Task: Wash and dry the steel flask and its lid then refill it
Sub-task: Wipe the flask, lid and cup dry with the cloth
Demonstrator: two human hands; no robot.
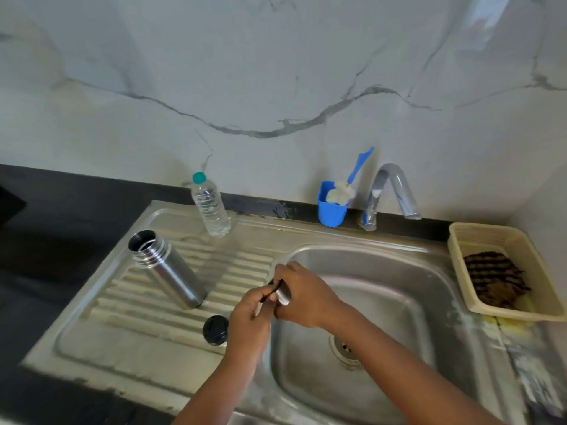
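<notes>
Currently your left hand pinches a thin black piece; your right hand is closed around the steel lid, over the sink edge. Black cap at 9 o'clock beside your left hand. Steel flask stands open on the drainboard, 10 o'clock. Water bottle further back, 11 o'clock.

No text, label or number is legible on anything, the plastic bottle included.

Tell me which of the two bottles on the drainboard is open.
The steel flask, nearer the hands: its threaded mouth is uncapped. The clear plastic bottle behind it has its teal cap on.
</notes>
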